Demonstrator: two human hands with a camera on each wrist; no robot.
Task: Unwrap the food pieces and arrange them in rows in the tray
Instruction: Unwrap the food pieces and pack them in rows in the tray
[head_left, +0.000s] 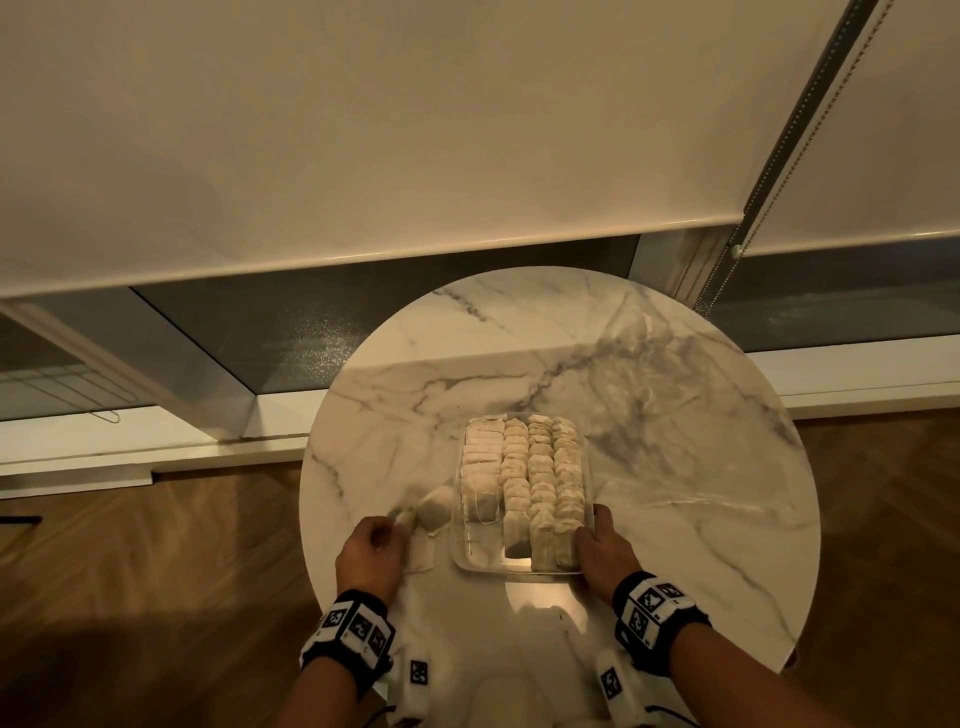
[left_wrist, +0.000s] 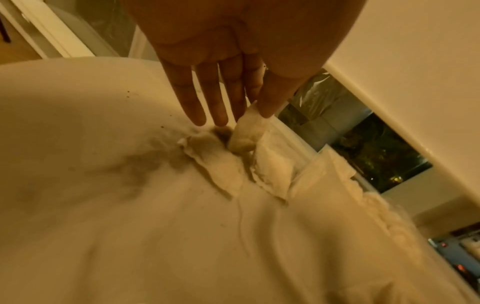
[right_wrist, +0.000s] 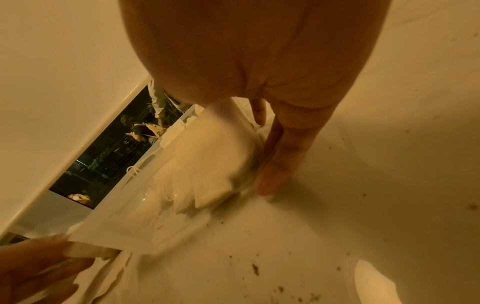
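A clear plastic tray (head_left: 458, 519) on the round marble table holds several rows of pale tea bags (head_left: 524, 467). My right hand (head_left: 589, 527) grips the tray's near right corner, thumb (right_wrist: 275, 164) outside the wall and a finger (right_wrist: 259, 112) inside behind the last bags (right_wrist: 213, 160). Left of the tray lie loose tea bags (head_left: 435, 506) and torn white wrappers (head_left: 421, 558). There my left hand (head_left: 395, 525) pinches a small pale tea bag (left_wrist: 245, 131) between thumb and forefinger just above the wrappers (left_wrist: 218, 170); its other fingers are straight.
A crumpled sheet of clear plastic film (head_left: 649, 395) lies on the table's far right half. Dark crumbs (right_wrist: 255, 269) dot the marble near the tray. The table's round edge (head_left: 311, 519) runs close to my left hand, with wooden floor below.
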